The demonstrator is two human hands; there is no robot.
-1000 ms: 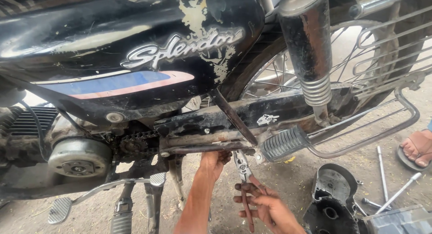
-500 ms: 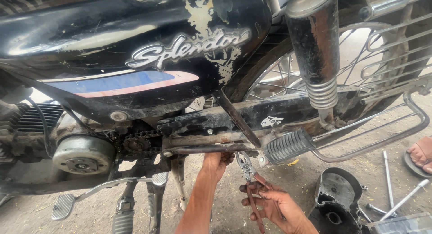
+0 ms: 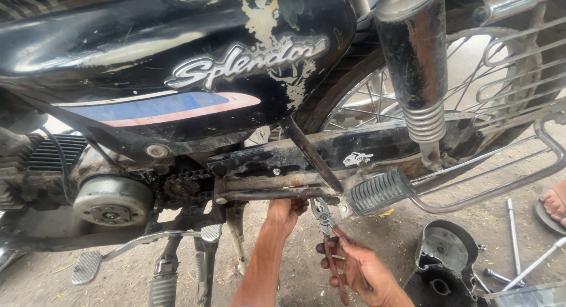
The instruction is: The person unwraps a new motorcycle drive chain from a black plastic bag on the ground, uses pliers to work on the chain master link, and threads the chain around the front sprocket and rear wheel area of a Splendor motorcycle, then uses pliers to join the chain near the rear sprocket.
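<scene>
Under a worn black motorcycle (image 3: pixel 177 65), the left hand (image 3: pixel 287 211) reaches up and grips beneath the rusty swingarm tube (image 3: pixel 265 195). The right hand (image 3: pixel 359 268) holds red-handled metal pliers (image 3: pixel 330 239), their nose pointing up near the ribbed black rubber footpeg (image 3: pixel 377 192). A removed dark metal cover (image 3: pixel 445 263) lies on the dusty ground (image 3: pixel 283 277) beside loose steel rods (image 3: pixel 513 236).

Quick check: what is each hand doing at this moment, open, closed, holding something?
Left hand: closed around the underside of the motorcycle frame tube.
Right hand: closed on the red-handled pliers, jaws pointing up at the frame.
</scene>
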